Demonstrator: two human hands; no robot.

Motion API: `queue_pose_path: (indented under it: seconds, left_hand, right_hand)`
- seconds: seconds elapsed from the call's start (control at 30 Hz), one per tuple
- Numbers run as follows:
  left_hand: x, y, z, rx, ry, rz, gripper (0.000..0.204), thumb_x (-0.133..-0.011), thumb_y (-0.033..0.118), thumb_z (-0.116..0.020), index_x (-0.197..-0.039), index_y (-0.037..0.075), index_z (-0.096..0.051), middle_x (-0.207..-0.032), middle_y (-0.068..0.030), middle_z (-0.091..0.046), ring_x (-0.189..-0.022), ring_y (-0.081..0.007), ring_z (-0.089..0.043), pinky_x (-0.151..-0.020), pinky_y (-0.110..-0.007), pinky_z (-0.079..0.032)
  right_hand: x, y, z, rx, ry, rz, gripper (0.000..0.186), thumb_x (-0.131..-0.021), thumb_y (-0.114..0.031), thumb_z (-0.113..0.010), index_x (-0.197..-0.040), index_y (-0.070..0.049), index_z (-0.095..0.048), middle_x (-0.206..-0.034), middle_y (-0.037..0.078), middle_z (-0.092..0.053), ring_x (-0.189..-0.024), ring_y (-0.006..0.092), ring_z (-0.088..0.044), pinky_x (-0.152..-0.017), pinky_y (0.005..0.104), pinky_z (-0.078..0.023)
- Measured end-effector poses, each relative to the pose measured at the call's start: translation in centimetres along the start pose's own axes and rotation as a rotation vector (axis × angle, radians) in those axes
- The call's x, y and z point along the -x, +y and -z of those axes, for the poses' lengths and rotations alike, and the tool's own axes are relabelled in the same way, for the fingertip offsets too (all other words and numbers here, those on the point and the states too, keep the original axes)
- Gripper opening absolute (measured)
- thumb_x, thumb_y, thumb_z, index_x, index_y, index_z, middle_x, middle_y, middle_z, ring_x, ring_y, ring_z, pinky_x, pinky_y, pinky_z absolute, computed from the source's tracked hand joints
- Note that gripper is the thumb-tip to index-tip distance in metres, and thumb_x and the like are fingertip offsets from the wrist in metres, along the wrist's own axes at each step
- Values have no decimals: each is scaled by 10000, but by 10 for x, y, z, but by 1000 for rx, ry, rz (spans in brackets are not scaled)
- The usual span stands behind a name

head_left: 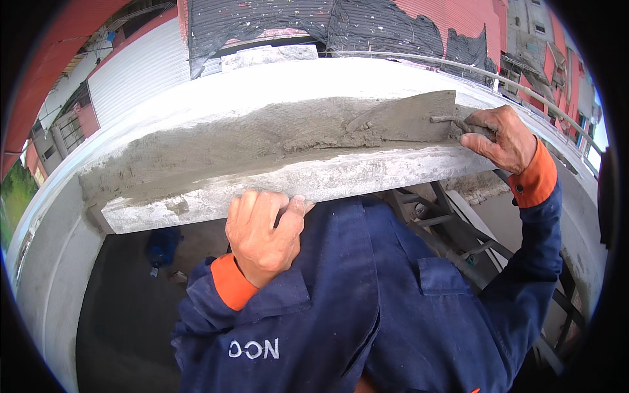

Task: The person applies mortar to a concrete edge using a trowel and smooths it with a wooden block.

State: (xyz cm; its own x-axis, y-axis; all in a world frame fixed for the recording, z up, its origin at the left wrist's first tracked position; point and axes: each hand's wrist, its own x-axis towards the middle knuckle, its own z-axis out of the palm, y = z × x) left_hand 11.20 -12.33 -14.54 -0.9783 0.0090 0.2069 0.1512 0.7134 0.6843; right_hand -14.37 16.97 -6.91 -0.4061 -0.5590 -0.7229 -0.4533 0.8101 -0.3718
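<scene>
In my right hand [501, 139] is the handle of a trowel [419, 116], gripped with the fingers closed round it. Its flat, mortar-smeared blade lies against a strip of wet grey mortar [262, 134] on top of the wall. Along the near side of that strip runs a long pale board [209, 194], its face blotched with cement. My left hand [265, 226] is curled over the board's near edge at about its middle, fingertips on top. What the thumb and palm press on underneath is hidden.
A ladder [445, 219] stands below to the right. Down on the left is a blue water bottle [162, 247] on the dark floor. Beyond the white wall top [282, 82] run a metal rail [472, 67], dark netting [393, 29] and red-and-white corrugated buildings.
</scene>
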Motion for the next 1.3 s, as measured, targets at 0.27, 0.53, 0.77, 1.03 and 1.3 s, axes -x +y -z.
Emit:
queue_pose_path:
  seconds: [0.27,0.53,0.77,1.03,1.3]
  left_hand:
    - [0,-1,-3,39,29,15,273,-613,41,-834,-828,60,-667,-704,-34,-539,-610,-205,-476,-556,-332,-313]
    - [4,-7,-1,48,50,20,254,-616,33,-829,-809,58,-665,-707,-35,-537,-613,-207,-475,-550,-336,-308]
    - [6,-10,-3,53,45,5,238,-631,45,-824,-809,60,-668,-704,-21,-531,-611,-186,-467,-538,-329,-297]
    - [9,-13,-4,57,57,-28,219,-652,94,-813,-813,65,-667,-706,-20,-536,-617,-183,-472,-537,-329,-281]
    - [10,-14,-3,49,98,-38,210,-642,40,-809,-760,71,-638,-711,-28,-536,-631,-205,-490,-547,-343,-305]
  right_hand:
    - [-19,-24,-4,20,-16,121,428,-857,-335,-702,-933,84,-663,-732,284,-609,-685,429,-618,-661,454,-489]
    - [-43,-66,9,-135,-13,139,463,-883,-379,-690,-939,80,-667,-738,262,-634,-673,392,-634,-651,422,-499]
    - [-11,-72,40,179,352,-98,500,-874,-384,-719,-1092,60,-645,-865,177,-693,-779,244,-673,-742,373,-512]
    - [-18,-99,38,32,70,40,544,-845,-401,-745,-1074,80,-637,-842,152,-650,-758,227,-641,-712,331,-506]
    - [-71,-114,32,-197,-358,2,556,-870,-527,-675,-935,25,-674,-578,39,-550,-469,109,-542,-422,257,-440]
